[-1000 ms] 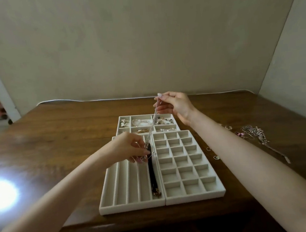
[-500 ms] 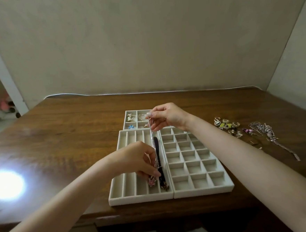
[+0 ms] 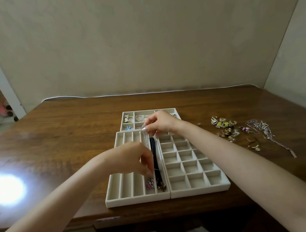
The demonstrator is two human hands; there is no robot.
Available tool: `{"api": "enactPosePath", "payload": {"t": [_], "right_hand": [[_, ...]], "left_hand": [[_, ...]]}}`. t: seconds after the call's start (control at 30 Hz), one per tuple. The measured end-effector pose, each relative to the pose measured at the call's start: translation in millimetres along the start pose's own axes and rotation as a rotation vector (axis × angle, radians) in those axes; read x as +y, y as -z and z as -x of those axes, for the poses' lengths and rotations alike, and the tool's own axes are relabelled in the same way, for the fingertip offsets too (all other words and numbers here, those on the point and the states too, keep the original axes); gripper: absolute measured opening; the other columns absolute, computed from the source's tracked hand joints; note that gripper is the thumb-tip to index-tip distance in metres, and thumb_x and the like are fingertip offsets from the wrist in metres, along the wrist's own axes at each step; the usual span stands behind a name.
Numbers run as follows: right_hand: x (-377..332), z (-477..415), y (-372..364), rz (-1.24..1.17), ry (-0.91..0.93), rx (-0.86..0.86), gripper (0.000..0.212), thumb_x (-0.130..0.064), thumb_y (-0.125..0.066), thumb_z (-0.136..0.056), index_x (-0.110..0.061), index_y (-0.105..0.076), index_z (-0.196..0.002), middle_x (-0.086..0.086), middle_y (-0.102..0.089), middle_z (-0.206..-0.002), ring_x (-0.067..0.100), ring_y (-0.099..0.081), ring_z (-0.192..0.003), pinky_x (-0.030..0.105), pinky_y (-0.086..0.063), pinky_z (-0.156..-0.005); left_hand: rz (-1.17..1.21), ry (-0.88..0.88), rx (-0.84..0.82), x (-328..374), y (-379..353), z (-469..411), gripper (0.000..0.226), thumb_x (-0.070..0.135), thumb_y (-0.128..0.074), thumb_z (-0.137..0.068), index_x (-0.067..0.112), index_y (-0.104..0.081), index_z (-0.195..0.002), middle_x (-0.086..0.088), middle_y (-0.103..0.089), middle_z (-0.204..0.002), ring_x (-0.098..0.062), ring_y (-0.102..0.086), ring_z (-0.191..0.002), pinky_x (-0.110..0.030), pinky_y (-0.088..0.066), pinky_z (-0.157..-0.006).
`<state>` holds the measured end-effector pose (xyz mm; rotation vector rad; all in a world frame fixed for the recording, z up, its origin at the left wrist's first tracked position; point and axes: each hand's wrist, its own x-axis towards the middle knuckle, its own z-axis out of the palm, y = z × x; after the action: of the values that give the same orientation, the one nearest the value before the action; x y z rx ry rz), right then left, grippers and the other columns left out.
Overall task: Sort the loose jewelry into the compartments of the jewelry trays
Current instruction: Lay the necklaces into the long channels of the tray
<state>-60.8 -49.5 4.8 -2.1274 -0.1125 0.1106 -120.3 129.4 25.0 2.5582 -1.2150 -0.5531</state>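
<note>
a thin silver chain (image 3: 146, 140) with a pink pendant lies stretched along the slotted tray (image 3: 112, 193), at the table's front edge, beside a black band (image 3: 153, 152). our left hand (image 3: 131, 157) pinches its near end with curled fingers, and our right hand (image 3: 160, 122) pinches its far end.

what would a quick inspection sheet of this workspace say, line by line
surface: brown wooden table, bright glare patch at its left
job's things: slotted tray and grid tray side by side, far tray behind them holding small pieces; black band in the slotted tray's rightmost slot; necklace stretched over the slot beside it, pink pendant end lying in it; loose jewelry on the table to the right
clutter: nothing seen
hands: left hand pinches the necklace low, right hand pinches its top end
cables: thin white line along the table's back edge, maybe a cord, cannot tell
surroundings: plain wall behind, white door frame at left
</note>
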Motion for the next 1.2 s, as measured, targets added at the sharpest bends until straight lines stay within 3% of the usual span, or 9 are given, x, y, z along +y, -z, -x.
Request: {"api": "enactPosePath", "payload": {"t": [0.27,0.4,0.47,0.53,0.63,0.7,0.87,1.03,1.2], "right_hand": [[-5,-1,-9,0.087,0.012,0.112,0.006,-0.007,-0.069,-0.084,-0.003,-0.068,-0.089,0.004,-0.064,-0.073,0.010,-0.058,-0.057,0.015,-0.045,-0.045],[-8,-4,-12,0.095,0.013,0.133,0.003,-0.006,-0.068,-0.084,-0.007,-0.067,-0.086,0.003,-0.064,-0.070,0.010,-0.058,-0.054,0.018,-0.045,-0.047],[-8,-5,-13,0.120,-0.003,0.126,0.004,-0.004,-0.069,-0.083,-0.007,-0.068,-0.086,0.003,-0.064,-0.071,0.012,-0.059,-0.055,0.020,-0.046,-0.049],[-6,-6,-14,0.174,-0.015,0.132,0.006,-0.002,-0.069,-0.082,-0.007,-0.069,-0.086,0.002,-0.064,-0.073,0.011,-0.060,-0.057,0.020,-0.048,-0.053],[-3,-6,-12,0.249,0.003,0.187,0.010,-0.005,-0.071,-0.081,-0.011,-0.069,-0.089,-0.001,-0.066,-0.085,0.012,-0.062,-0.074,0.024,-0.051,-0.064],[-4,-2,-7,0.276,0.020,0.200,0.010,-0.010,-0.071,-0.081,-0.013,-0.070,-0.091,-0.003,-0.066,-0.089,0.011,-0.061,-0.084,0.023,-0.049,-0.069],[-11,22,8,0.285,0.020,0.031,0.006,-0.011,-0.068,-0.085,-0.008,-0.069,-0.090,-0.002,-0.063,-0.075,0.004,-0.056,-0.060,0.014,-0.043,-0.050],[-14,51,9,0.333,0.023,-0.210,0.010,-0.017,-0.071,-0.084,-0.008,-0.069,-0.086,0.000,-0.064,-0.072,0.005,-0.055,-0.060,0.016,-0.043,-0.052],[-20,71,-5,0.480,0.003,-0.397,0.021,-0.033,-0.071,-0.083,-0.012,-0.070,-0.083,0.003,-0.063,-0.074,0.005,-0.051,-0.059,0.018,-0.039,-0.052]], "left_hand": [[-0.054,-0.020,-0.156,3,-3,0,0.012,0.028,-0.067,-0.084,0.022,-0.073,-0.093,0.006,-0.062,-0.086,-0.001,-0.050,-0.070,-0.005,-0.038,-0.060],[-0.020,-0.013,-0.200,1,-2,0,0.016,0.032,-0.063,-0.086,0.020,-0.072,-0.092,0.000,-0.067,-0.093,-0.006,-0.053,-0.076,-0.017,-0.043,-0.070],[0.014,0.002,-0.120,-4,1,-4,0.015,0.033,-0.062,-0.087,0.020,-0.069,-0.085,0.004,-0.064,-0.080,-0.005,-0.052,-0.068,-0.018,-0.043,-0.066],[0.021,0.040,0.078,-15,3,-13,0.014,0.032,-0.062,-0.088,0.022,-0.064,-0.078,0.011,-0.058,-0.070,-0.003,-0.050,-0.062,-0.012,-0.039,-0.061],[0.052,0.159,0.427,-42,6,-29,0.011,0.027,-0.065,-0.086,0.020,-0.060,-0.078,0.007,-0.060,-0.075,-0.012,-0.055,-0.073,-0.021,-0.043,-0.068],[0.050,0.253,0.546,-57,6,-39,0.009,0.025,-0.065,-0.085,0.020,-0.059,-0.081,0.004,-0.060,-0.081,-0.016,-0.055,-0.079,-0.028,-0.043,-0.069],[0.058,0.316,0.623,-73,2,-61,0.015,0.029,-0.067,-0.083,0.016,-0.066,-0.090,0.000,-0.056,-0.086,-0.018,-0.053,-0.082,-0.026,-0.038,-0.067],[0.044,0.342,0.601,-68,0,-77,0.022,0.034,-0.066,-0.083,0.012,-0.069,-0.086,-0.004,-0.064,-0.089,-0.021,-0.057,-0.086,-0.033,-0.046,-0.070],[0.013,0.373,0.568,-60,1,-80,0.022,0.030,-0.063,-0.086,0.013,-0.060,-0.073,-0.002,-0.059,-0.078,-0.021,-0.053,-0.079,-0.030,-0.040,-0.064]]}}
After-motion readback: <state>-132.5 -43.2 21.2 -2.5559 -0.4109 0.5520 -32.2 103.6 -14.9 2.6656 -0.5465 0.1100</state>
